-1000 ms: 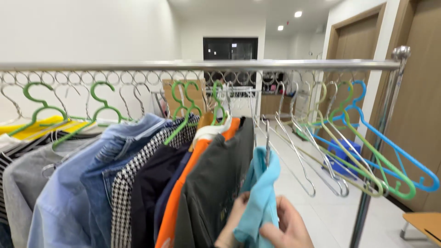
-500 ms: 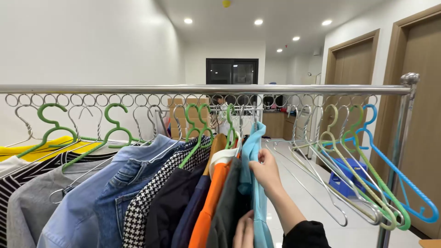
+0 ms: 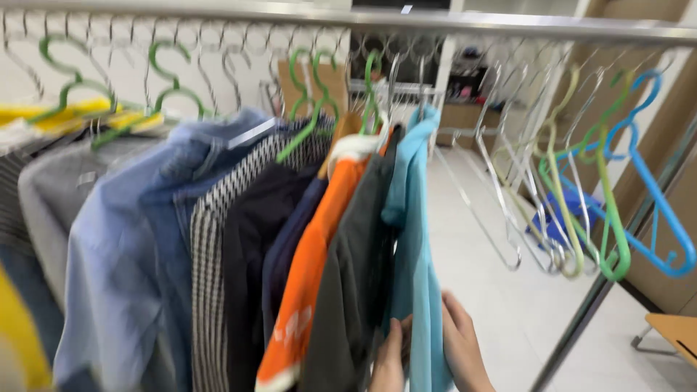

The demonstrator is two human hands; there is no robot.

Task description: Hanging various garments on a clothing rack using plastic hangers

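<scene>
A light blue garment [image 3: 414,218] hangs from the metal rail [image 3: 465,22], the rightmost piece in a row of clothes. My left hand [image 3: 388,357] grips its lower edge from the left, between it and the dark grey garment [image 3: 356,276]. My right hand [image 3: 462,350] lies flat against the blue cloth on its right side, fingers stretched out. Both hands are at the bottom of the picture and partly cut off.
Left of the grey piece hang an orange garment [image 3: 312,276], a dark one, a checked one [image 3: 210,261] and a denim shirt [image 3: 123,247]. Empty green, wire and blue hangers [image 3: 639,196] dangle at the right end. A wooden stool corner [image 3: 675,330] stands lower right.
My right hand has dropped from the top of the light blue garment to its lower part. The garment now hangs free on the rail, and my left hand has come up to its edge.
</scene>
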